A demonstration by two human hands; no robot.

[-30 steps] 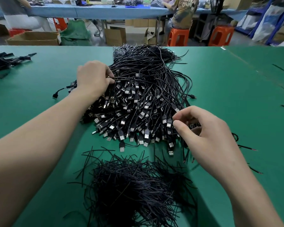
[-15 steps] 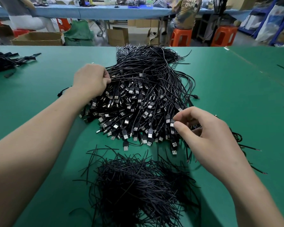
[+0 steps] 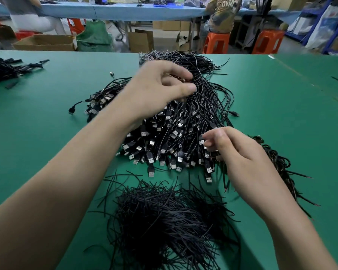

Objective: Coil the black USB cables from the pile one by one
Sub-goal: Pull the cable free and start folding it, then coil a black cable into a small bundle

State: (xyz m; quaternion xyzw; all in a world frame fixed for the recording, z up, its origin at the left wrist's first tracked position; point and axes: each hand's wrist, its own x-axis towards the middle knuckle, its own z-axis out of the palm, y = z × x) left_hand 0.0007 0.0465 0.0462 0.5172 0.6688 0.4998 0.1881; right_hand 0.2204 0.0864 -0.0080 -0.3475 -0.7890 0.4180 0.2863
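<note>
As left fingers [image 3: 186,89] pinch cables [image 3: 204,84], pile [image 3: 164,133] lies beneath.

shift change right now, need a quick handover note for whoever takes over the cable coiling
Left hand: over the pile of black USB cables with silver plugs, fingers curled at its loose strands. The blur hides whether it grips one.
Right hand: pinches a single cable by its plug at the pile's near right edge.
Done: a few dark coiled cables lie right of that hand on the green table.
Left: most of the pile is uncoiled. The heap of thin black strands nearest the person is untouched.
</note>
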